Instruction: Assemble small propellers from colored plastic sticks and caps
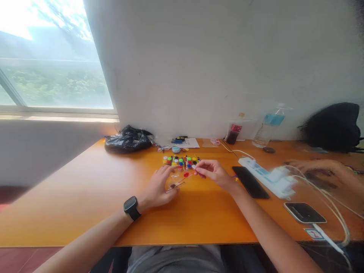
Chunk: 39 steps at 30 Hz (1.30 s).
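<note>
My right hand (212, 173) is closed, fingertips pinching a thin red paintbrush (190, 175) that slants down to the left. My left hand (159, 185) rests on the table, thumb and fingers apart, curved around a small clear piece (175, 176) and a small dark round thing (172, 186) too small to name. A thin brownish stick (179, 184) lies by the left thumb. Between the hands sits a small red open lid or pot (186, 174). Just beyond them stand small paint pots (181, 161) with lids of several colours.
The wooden table (93, 201) meets the wall. A black plastic bag (127, 139) lies at the back left. To the right are a black phone (250, 182), a white power strip (267, 176) with cables, a water bottle (264, 131) and another person's hand (309, 165).
</note>
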### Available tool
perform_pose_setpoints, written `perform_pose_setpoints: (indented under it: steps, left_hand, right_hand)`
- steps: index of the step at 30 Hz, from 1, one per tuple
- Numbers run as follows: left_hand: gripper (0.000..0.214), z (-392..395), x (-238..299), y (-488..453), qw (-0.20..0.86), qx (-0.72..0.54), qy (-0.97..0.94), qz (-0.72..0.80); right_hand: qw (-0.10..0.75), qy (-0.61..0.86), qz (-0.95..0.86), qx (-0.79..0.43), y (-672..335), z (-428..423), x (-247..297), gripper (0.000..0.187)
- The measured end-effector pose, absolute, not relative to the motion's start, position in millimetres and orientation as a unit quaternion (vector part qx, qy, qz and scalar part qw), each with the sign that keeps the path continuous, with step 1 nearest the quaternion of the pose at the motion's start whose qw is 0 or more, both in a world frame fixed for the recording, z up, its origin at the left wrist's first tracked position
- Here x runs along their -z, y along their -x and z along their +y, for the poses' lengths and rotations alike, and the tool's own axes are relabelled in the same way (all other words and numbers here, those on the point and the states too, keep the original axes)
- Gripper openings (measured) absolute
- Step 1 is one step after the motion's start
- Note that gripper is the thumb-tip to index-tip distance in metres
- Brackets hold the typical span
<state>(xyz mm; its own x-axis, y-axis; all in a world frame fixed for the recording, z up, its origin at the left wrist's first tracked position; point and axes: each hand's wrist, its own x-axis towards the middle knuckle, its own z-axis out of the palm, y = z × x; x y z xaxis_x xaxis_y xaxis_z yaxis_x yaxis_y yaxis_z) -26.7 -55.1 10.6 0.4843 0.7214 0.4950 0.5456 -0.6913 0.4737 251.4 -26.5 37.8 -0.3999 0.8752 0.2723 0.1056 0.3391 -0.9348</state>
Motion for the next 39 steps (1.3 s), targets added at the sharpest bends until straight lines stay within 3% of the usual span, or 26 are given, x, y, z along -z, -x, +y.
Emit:
perform_pose_setpoints:
  steps: [15,20,24,30,34,39]
  left_hand:
    - [0.069,-56.5,-7.9,24.5,0.065,-0.343,-0.852,0.389]
    - [0.069,-55.1,-6.5,24.3,0.090,-0.372,-0.842,0.381]
    - [0.077,-50.3,-5.9,26.9,0.204,-0.409,-0.807,0.373]
    - [0.068,-35.3,-2.8,28.9,0.500,-0.383,-0.722,0.288]
    - [0.071,-35.8,1.0,22.0,0.632,-0.307,-0.680,0.209]
    - [0.051,-43.1,1.3,20.5,0.645,-0.303,-0.656,0.249]
  right_hand:
    - [0.330,0.297,-0.822,-0.356,-215.6,-40.9,-20.7,0.033]
    - [0.373,0.273,-0.841,-0.280,-210.3,-44.9,-21.7,0.013]
    - [0.418,0.273,-0.822,-0.273,-214.2,-46.1,-32.2,0.010]
    - [0.451,0.239,-0.810,-0.289,-220.9,-45.2,-56.3,0.009]
    - [0.420,0.230,-0.837,-0.267,-219.4,-46.4,-74.0,0.009]
    - [0.300,0.224,-0.898,-0.232,-223.0,-42.5,-95.7,0.027]
